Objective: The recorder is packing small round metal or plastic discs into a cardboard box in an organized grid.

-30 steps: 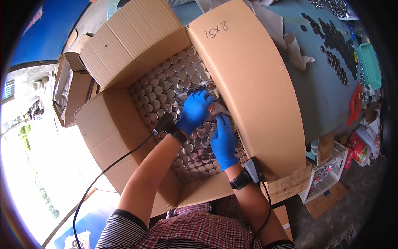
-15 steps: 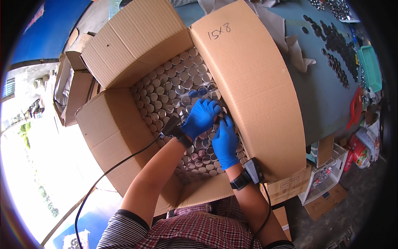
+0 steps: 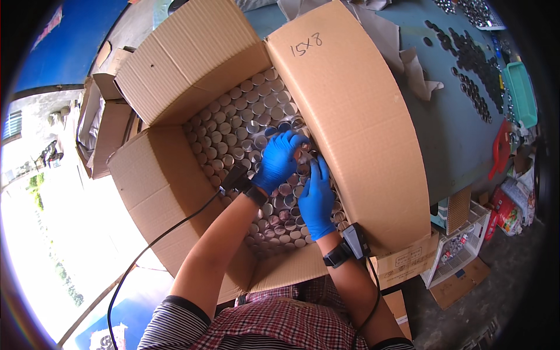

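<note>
A large open cardboard box [image 3: 361, 134] holds rows of round, silvery disc-like pieces [image 3: 224, 128]. Shine over some of them looks like clear plastic film. Both my hands, in blue gloves, are inside the box near its right wall. My left hand [image 3: 279, 162] has its fingers curled and pinched at a small shiny patch between the hands. Pressed together and pointing away from me, the fingers of my right hand [image 3: 317, 201] meet the near side of that patch. What the fingertips grip there is too small and partly covered to make out.
The box flaps [image 3: 189, 52] stand folded outward. To the right, a blue-grey table [image 3: 431, 146] bears dark round pieces [image 3: 475, 64], a green tray [image 3: 520, 93] and torn brown paper [image 3: 420, 79]. A white crate [image 3: 458, 248] sits below. Cables run from both wrists.
My left hand has shifted slightly left and turned, and its fingers have curled more. A shiny patch now shows between the hands. My right hand has barely moved.
</note>
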The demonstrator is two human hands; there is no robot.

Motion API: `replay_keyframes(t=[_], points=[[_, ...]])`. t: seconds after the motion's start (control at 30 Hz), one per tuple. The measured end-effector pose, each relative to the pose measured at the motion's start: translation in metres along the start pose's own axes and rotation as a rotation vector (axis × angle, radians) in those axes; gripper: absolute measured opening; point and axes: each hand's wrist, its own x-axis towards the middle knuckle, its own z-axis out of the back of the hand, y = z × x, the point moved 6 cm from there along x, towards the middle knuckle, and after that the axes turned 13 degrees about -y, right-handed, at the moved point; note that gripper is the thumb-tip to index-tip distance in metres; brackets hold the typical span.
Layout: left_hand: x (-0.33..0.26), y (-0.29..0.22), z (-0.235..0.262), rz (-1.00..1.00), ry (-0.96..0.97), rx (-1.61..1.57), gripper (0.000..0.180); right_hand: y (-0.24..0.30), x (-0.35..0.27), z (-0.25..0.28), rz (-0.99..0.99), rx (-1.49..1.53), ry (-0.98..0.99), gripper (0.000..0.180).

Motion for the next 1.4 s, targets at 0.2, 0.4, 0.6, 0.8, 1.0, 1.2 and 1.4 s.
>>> replay_keyframes(t=[0.2,0.4,0.6,0.8,1.0,1.2,1.4], points=[[-0.019,0.008,0.027,0.139,-0.248,-0.029,0.038,0.007,0.010,-0.026,0.223,-0.030,0.130,0.051],[-0.057,0.004,0.031,0.231,-0.263,-0.015,0.035,0.003,0.015,-0.036,0.145,-0.046,0.112,0.051],[-0.093,-0.009,0.034,0.345,-0.275,0.038,0.031,-0.005,-0.007,-0.008,0.030,0.060,0.124,0.050],[-0.123,-0.018,0.046,0.422,-0.442,0.027,0.038,-0.001,-0.026,0.011,0.116,-0.039,0.169,0.047],[-0.099,-0.014,0.045,0.556,-0.401,0.113,0.046,-0.011,-0.021,-0.007,0.273,-0.284,0.205,0.054],[-0.086,0.003,0.040,0.448,-0.259,0.159,0.048,0.001,-0.028,-0.013,0.319,-0.394,0.265,0.067],[-0.084,0.004,0.036,0.376,-0.238,0.092,0.044,-0.001,-0.032,-0.018,0.357,-0.450,0.290,0.075]])
